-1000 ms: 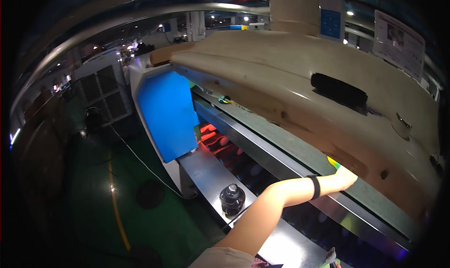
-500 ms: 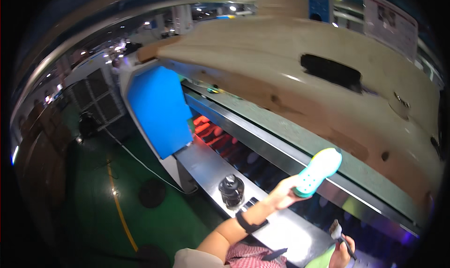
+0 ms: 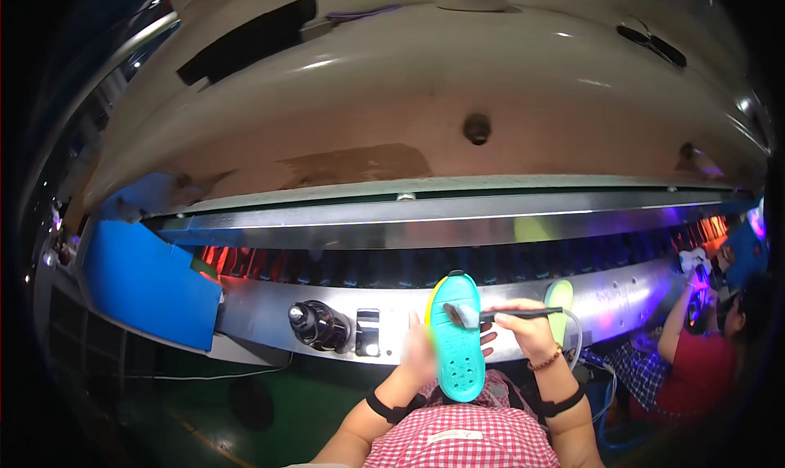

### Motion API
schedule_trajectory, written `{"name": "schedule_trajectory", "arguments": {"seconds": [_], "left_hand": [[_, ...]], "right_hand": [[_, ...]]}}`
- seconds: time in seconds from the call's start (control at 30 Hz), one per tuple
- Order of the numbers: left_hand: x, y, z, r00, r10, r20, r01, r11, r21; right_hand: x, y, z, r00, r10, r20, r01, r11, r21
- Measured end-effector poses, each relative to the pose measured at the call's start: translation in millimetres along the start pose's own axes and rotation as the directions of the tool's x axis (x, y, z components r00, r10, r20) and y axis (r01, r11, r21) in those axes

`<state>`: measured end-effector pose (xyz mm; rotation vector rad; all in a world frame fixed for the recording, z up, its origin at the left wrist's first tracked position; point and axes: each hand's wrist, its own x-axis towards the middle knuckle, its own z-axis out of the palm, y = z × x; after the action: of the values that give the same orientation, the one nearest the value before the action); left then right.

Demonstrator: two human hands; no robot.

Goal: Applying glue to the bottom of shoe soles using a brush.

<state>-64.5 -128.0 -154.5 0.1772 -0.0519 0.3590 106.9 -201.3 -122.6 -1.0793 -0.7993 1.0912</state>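
Observation:
A teal shoe sole [image 3: 459,349] with small holes near one end and a yellow edge stands lengthwise in front of me. My left hand [image 3: 419,355], slightly blurred, grips its left side. In my right hand [image 3: 527,330] is a brush with a long dark handle [image 3: 527,312]. The pale bristle head [image 3: 467,316] lies against the upper part of the sole. A few fingers below the brush show at the sole's right edge. Just behind my right hand, a lime-green sole [image 3: 560,301] rests on the metal ledge [image 3: 262,304].
A dark bottle-like container [image 3: 317,326] stands on the ledge at left, beside a small black and white rectangle [image 3: 367,332]. Behind runs a dark slatted conveyor [image 3: 384,269] under a large beige machine hood [image 3: 368,83]. A blue panel [image 3: 147,280] closes the left. A co-worker in red [image 3: 703,370] sits at far right.
My view has swung right to face the machine. The teal sole has come down and nearer, between both hands. The brush has moved up onto the sole's face.

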Motion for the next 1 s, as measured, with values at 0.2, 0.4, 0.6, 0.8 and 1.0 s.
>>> {"name": "schedule_trajectory", "arguments": {"seconds": [0.2, 0.4, 0.6, 0.8, 1.0], "left_hand": [[10.1, -16.5, -12.5, 0.982, 0.09, -0.166, -0.081, 0.995, 0.06], [16.3, -8.9, -22.2, 0.817, 0.369, -0.443, -0.251, 0.919, 0.303], [-7.8, 15.3, -8.8, 0.947, 0.207, -0.245, -0.156, 0.964, 0.214], [8.1, 0.3, 13.5, 0.978, 0.146, -0.148, -0.155, 0.986, -0.054], [4.0, 10.3, 31.8, 0.958, 0.224, -0.182, -0.192, 0.965, 0.178]], "right_hand": [[10.8, -10.8, 17.6, 0.989, -0.087, -0.12, 0.054, 0.967, -0.249], [-8.4, -14.8, 50.7, 0.83, -0.453, 0.326, 0.536, 0.485, -0.691], [-33.7, -39.5, 19.0, 0.865, -0.019, 0.502, 0.299, 0.822, -0.484], [-9.2, -46.0, 37.0, 0.968, -0.113, 0.224, 0.188, 0.918, -0.348], [-23.5, -57.7, 31.7, 0.956, -0.06, 0.288, 0.157, 0.932, -0.328]]}}
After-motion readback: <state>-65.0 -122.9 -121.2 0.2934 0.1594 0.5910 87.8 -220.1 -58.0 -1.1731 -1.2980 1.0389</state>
